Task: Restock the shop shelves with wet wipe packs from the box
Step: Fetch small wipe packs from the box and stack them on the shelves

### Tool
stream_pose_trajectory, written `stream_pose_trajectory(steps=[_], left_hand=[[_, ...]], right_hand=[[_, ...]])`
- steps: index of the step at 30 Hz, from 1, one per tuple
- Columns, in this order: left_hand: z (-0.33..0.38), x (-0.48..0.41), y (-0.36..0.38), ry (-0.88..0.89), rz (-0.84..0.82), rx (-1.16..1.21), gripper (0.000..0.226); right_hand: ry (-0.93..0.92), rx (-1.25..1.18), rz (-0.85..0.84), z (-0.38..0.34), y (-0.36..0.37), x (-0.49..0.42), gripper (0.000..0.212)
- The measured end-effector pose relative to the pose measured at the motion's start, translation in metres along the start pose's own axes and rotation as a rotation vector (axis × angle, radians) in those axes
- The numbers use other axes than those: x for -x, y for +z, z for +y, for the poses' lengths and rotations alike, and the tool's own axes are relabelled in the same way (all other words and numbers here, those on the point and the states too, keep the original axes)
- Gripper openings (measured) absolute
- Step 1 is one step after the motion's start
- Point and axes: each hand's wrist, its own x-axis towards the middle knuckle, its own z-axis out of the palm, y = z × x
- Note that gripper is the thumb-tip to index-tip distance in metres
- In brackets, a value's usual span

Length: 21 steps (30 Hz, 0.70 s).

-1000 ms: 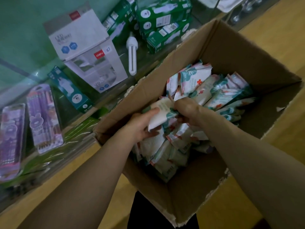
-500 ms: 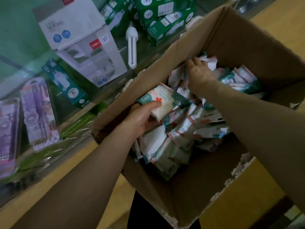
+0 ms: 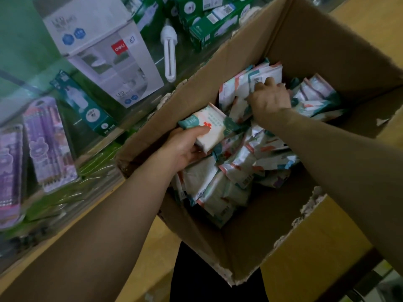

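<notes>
An open cardboard box (image 3: 316, 46) holds a loose heap of wet wipe packs (image 3: 244, 168), white with teal and red print. My left hand (image 3: 185, 147) grips one wet wipe pack (image 3: 210, 127) near the box's left wall, thumb over its top. At the far side of the heap my right hand (image 3: 269, 98) reaches into the upright packs (image 3: 250, 83), its fingers curled round the edge of one with a barcode. Both forearms stretch into the box from below.
Left of the box runs a glass display counter (image 3: 65, 175). Under the glass lie white lamp boxes (image 3: 102, 53), green bulb boxes (image 3: 209, 27), a bare white bulb (image 3: 169, 51) and purple pencil packs (image 3: 48, 144). Wooden counter surface (image 3: 370, 20) shows at the right.
My right hand left the pack near my left hand and moved to the far packs, where it now grasps one. My left hand lifted its pack slightly.
</notes>
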Motion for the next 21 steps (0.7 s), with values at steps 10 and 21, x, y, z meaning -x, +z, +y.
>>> stream_pose_trajectory(steps=[10, 21], left_hand=[[0.015, 0.050, 0.008, -0.088, 0.044, -0.052, 0.020], [0.087, 0.164, 0.071, 0.251, -0.041, -0.349, 0.023]], right_hand=[[-0.064, -0.527, 0.221, 0.011, -0.045, 0.066, 0.024], [0.261, -0.793, 0.312, 0.089, -0.138, 0.168, 0.013]])
